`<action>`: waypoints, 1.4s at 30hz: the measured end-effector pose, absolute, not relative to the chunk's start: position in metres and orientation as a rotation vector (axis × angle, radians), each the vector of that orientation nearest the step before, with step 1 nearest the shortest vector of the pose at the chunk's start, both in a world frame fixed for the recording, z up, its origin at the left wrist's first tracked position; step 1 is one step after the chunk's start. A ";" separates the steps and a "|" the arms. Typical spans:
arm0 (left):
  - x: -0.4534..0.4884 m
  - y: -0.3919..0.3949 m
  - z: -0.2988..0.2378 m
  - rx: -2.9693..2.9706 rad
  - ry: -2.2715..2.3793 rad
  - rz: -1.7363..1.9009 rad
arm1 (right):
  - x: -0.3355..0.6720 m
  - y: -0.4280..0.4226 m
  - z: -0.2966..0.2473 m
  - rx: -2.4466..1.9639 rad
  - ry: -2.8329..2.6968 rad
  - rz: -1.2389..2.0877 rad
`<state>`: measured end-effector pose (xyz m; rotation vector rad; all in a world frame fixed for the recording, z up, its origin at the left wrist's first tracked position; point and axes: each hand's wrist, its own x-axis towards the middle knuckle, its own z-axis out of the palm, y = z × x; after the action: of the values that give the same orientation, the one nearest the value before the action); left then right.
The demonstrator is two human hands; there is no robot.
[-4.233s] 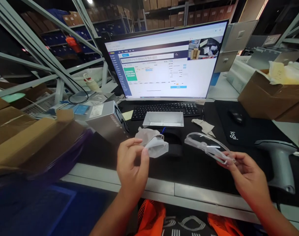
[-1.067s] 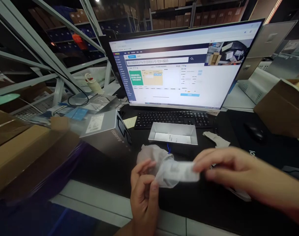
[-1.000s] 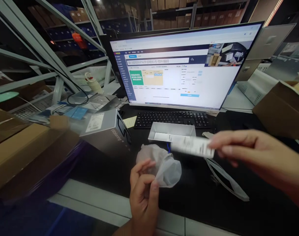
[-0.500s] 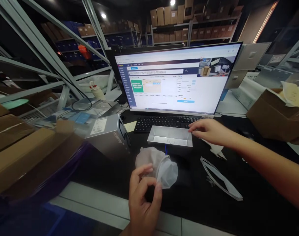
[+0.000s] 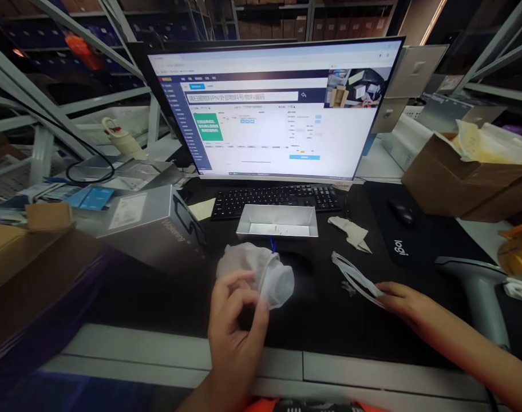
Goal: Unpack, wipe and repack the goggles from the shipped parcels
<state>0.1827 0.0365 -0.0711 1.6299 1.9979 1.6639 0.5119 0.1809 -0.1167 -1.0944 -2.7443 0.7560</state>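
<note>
In the head view, a white translucent drawstring pouch (image 5: 248, 260) with a blue cord lies bunched up on the black desk mat. My left hand (image 5: 237, 329) pinches its near edge between thumb and fingers. What the pouch contains is hidden. My right hand (image 5: 400, 300), farther right, has its fingers closed on the near end of a thin white loop-shaped piece (image 5: 351, 274). Beyond the pouch stands an open silver-white tray (image 5: 278, 220), apart from both hands. A small clear scrap (image 5: 348, 289) lies beside the loop-shaped piece.
A monitor (image 5: 261, 131) stands behind a black keyboard (image 5: 265, 200). On the left are a grey printed box (image 5: 145, 223) and a brown carton (image 5: 38, 274). To the right sit a crumpled paper piece (image 5: 351, 233), a mouse (image 5: 401, 213), a scanner (image 5: 479, 297) and an open carton (image 5: 462, 177).
My right hand has left the tray's right end, moved toward me and taken hold of the white loop-shaped piece. My left hand stays at the pouch. The view has tilted down and shifted right.
</note>
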 end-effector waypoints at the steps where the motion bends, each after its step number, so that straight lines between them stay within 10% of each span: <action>1: 0.183 0.035 -0.070 1.627 2.019 1.658 | 0.511 0.184 -0.111 -1.084 -2.761 0.757; 22: 0.184 0.033 -0.058 1.820 1.919 1.503 | 0.404 0.137 -0.059 -1.048 -1.570 1.674; 42: 0.169 0.015 -0.060 2.266 1.797 1.587 | 0.286 0.139 -0.050 -0.175 -2.527 0.271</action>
<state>0.1694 0.0150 -0.0598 2.2659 1.7969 1.5866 0.2856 0.1391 -0.0501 -0.1754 -2.5271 0.2706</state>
